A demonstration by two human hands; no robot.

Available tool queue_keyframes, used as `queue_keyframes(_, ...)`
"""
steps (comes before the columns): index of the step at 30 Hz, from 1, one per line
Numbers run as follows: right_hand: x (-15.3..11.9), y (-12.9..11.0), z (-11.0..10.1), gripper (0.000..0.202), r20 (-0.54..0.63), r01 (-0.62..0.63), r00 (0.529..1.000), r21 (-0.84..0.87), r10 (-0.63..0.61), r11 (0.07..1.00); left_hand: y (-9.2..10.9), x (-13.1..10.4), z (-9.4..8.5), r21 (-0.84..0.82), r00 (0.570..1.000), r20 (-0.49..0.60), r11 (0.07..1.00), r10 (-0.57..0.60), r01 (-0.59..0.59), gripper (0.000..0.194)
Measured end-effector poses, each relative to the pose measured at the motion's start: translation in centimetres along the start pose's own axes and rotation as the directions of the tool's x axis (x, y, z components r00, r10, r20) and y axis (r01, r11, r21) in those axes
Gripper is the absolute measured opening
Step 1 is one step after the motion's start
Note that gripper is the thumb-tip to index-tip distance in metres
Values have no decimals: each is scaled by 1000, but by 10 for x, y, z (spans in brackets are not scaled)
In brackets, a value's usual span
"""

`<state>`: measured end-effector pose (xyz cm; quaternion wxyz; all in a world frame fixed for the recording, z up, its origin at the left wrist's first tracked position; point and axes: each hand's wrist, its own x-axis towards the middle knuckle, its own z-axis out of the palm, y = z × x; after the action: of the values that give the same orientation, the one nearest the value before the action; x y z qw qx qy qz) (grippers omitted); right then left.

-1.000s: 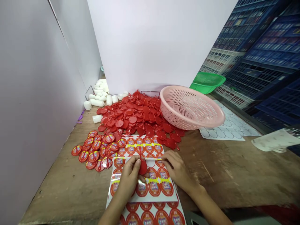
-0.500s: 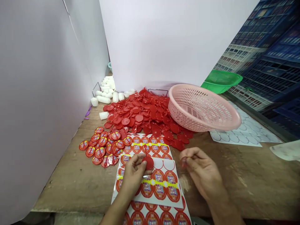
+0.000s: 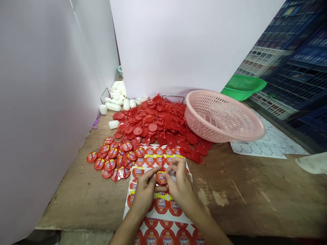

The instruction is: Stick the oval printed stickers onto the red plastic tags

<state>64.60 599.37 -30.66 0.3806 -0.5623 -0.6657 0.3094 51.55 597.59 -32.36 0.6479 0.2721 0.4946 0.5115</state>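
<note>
both hands [image 3: 163, 185] pinch one red disc [image 3: 161, 177].

Wooden table [image 3: 255, 190]: red discs [image 3: 158, 122], sticker sheets [image 3: 163, 204], basket [image 3: 224, 117].

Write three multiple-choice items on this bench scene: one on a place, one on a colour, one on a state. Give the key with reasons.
1. Where does the pink basket stand?
A. right of the red disc pile
B. on the sticker sheet
C. left of the white caps

2. What colour is the basket behind the pink one?
A. blue
B. green
C. yellow

3. What are the hands doing?
A. resting apart on bare wood
B. both inside the pink basket
C. meeting on one red disc above the sticker sheet

Key: 1 A, the pink basket sits tilted at the pile's right edge. 2 B, the green basket shows behind it. 3 C, the left hand and right hand pinch the stickered disc together.
</note>
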Motion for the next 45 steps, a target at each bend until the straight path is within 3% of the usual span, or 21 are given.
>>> queue_keyframes(21,1,-5,5,17,-12,12,1000,-44,-13,999,5,1,5,-73,999,-50,997,-15,11,44)
queue_keyframes(28,-4,-13,10,17,-71,35,996,-228,-53,973,2,-3,7,16,997,-54,998,63,-62,43)
queue_keyframes(34,5,-13,-4,19,12,-121,991,-343,133,931,3,-5,5,20,995,-88,998,53,-51,52)
queue_keyframes(36,9,-7,-9,18,92,-147,980,-254,175,956,5,-4,5,-1,995,-100,1000,20,-20,57)
queue_keyframes(39,14,-1,-11,11,253,-167,957,89,139,982,6,-1,4,-42,995,-92,998,-42,38,60)
queue_keyframes(42,15,3,-3,13,243,-247,957,394,159,885,3,2,3,-65,992,-92,995,-80,75,59)
queue_keyframes(45,12,3,6,10,194,-300,953,507,232,808,0,4,4,-49,993,-99,997,-62,58,54)
